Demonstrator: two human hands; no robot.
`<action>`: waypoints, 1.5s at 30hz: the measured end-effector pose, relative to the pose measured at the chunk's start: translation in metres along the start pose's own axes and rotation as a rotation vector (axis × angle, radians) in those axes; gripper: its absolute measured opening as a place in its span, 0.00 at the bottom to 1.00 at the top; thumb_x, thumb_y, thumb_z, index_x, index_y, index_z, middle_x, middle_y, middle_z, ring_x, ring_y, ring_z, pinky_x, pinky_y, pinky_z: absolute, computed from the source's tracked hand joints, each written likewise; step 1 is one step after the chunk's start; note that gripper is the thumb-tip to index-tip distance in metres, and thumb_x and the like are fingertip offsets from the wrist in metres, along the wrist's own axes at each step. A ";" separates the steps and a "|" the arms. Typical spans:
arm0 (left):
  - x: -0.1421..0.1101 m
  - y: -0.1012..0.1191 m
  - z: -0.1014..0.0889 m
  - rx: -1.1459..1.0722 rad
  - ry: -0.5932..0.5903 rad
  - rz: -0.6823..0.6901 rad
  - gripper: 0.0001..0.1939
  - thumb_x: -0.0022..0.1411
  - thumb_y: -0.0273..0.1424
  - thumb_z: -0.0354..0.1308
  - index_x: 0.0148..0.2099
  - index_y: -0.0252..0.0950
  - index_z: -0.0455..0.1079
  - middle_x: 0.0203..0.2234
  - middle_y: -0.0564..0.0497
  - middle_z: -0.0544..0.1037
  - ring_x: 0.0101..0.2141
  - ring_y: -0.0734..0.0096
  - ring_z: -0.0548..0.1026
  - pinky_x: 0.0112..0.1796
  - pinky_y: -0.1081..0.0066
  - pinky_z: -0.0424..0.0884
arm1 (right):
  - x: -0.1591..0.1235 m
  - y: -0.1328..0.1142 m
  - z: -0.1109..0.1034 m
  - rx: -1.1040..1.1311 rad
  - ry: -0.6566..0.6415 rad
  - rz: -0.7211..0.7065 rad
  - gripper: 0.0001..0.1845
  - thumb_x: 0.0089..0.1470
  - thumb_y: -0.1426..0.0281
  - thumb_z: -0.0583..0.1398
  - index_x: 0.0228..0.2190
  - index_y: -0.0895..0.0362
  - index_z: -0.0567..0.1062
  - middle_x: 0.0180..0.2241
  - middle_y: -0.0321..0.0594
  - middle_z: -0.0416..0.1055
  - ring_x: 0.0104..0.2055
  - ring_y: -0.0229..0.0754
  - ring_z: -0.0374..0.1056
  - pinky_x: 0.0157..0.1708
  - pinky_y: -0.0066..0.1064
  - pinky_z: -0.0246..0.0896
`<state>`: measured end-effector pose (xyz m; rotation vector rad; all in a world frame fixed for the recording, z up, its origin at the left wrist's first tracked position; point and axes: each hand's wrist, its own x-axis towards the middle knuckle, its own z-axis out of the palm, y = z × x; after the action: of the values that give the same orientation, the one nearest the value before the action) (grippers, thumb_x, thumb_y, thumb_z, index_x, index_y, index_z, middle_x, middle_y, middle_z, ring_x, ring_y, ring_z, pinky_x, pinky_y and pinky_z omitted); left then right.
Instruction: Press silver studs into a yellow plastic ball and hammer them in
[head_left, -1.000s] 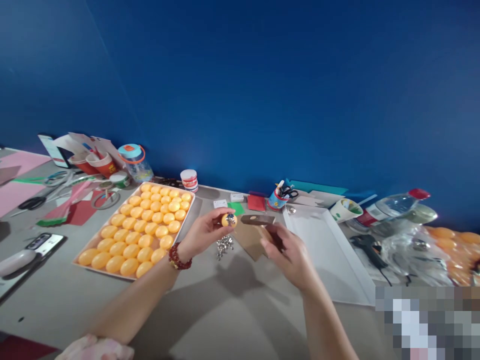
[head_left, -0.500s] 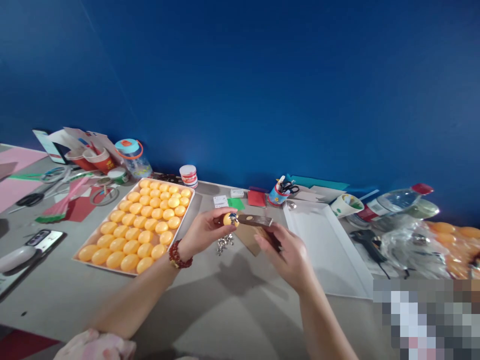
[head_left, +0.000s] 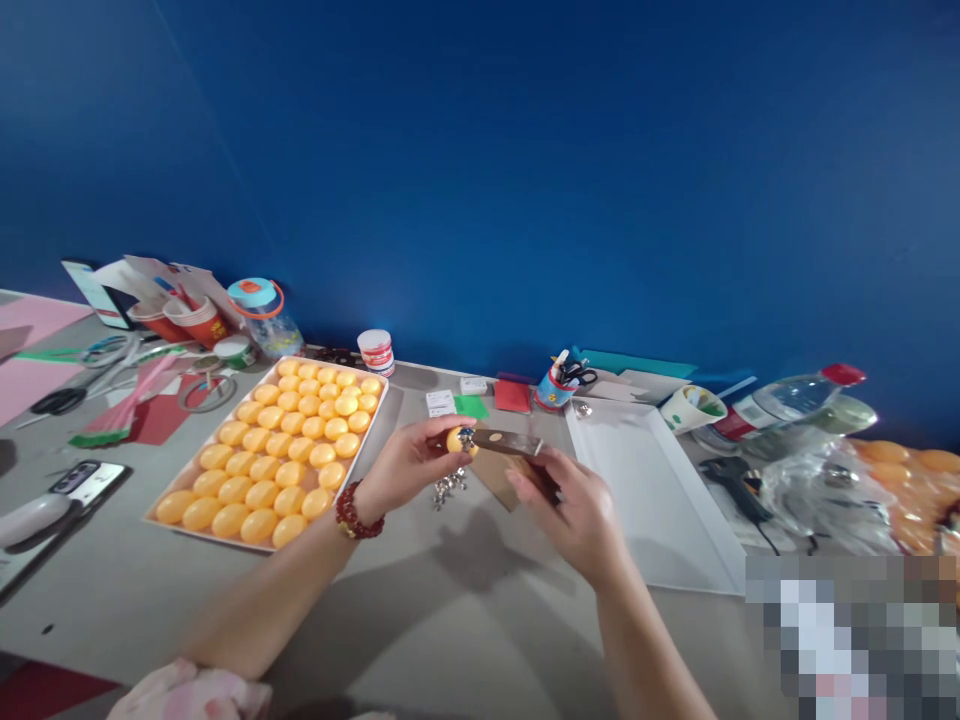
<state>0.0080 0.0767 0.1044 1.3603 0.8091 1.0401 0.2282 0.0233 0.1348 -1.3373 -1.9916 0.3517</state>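
Observation:
My left hand (head_left: 412,462) pinches a small orange ball (head_left: 453,440) between thumb and fingers. A shiny silver piece (head_left: 466,438) sits on the ball's right side. My right hand (head_left: 574,505) is closed on a dark flat tool (head_left: 506,441) with a round rivet, whose exact kind I cannot make out. Its left end reaches the silver piece; whether it grips it is too small to tell. Below the ball, a pile of small silver metal pieces (head_left: 450,487) lies on the table. A brown card (head_left: 491,480) lies partly behind my right hand.
Left of my hands stands a shallow box (head_left: 156,519) with rows of orange balls. A white tray (head_left: 645,490) lies to the right, beside a glue gun (head_left: 739,490) and a plastic bottle (head_left: 787,397). A pen cup (head_left: 553,390) stands near the blue wall (head_left: 480,180).
The dark tool and my hands have shifted very slightly left in the picture, as has the whole scene. Both grips look the same.

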 end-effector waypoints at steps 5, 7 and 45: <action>-0.001 -0.003 -0.001 0.046 0.002 0.048 0.23 0.57 0.34 0.67 0.54 0.35 0.74 0.43 0.45 0.79 0.39 0.66 0.76 0.39 0.70 0.76 | 0.000 0.000 -0.001 -0.011 -0.012 -0.027 0.08 0.62 0.65 0.57 0.40 0.55 0.73 0.32 0.42 0.77 0.27 0.41 0.72 0.27 0.28 0.63; -0.001 -0.004 -0.002 0.078 -0.001 0.058 0.23 0.58 0.35 0.67 0.55 0.36 0.73 0.44 0.45 0.79 0.40 0.66 0.77 0.39 0.70 0.76 | 0.001 -0.001 -0.001 -0.006 0.013 -0.028 0.08 0.63 0.65 0.57 0.40 0.55 0.73 0.32 0.41 0.77 0.27 0.40 0.72 0.27 0.28 0.63; -0.008 0.016 -0.002 -0.096 0.009 0.009 0.16 0.66 0.37 0.59 0.53 0.38 0.75 0.46 0.45 0.78 0.30 0.73 0.80 0.37 0.69 0.79 | 0.017 0.072 0.053 -0.569 -0.536 0.433 0.07 0.56 0.65 0.61 0.35 0.54 0.74 0.38 0.42 0.78 0.40 0.47 0.73 0.30 0.30 0.52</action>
<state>0.0013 0.0693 0.1188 1.2797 0.7512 1.0793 0.2389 0.0772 0.0627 -2.2392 -2.3217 0.3846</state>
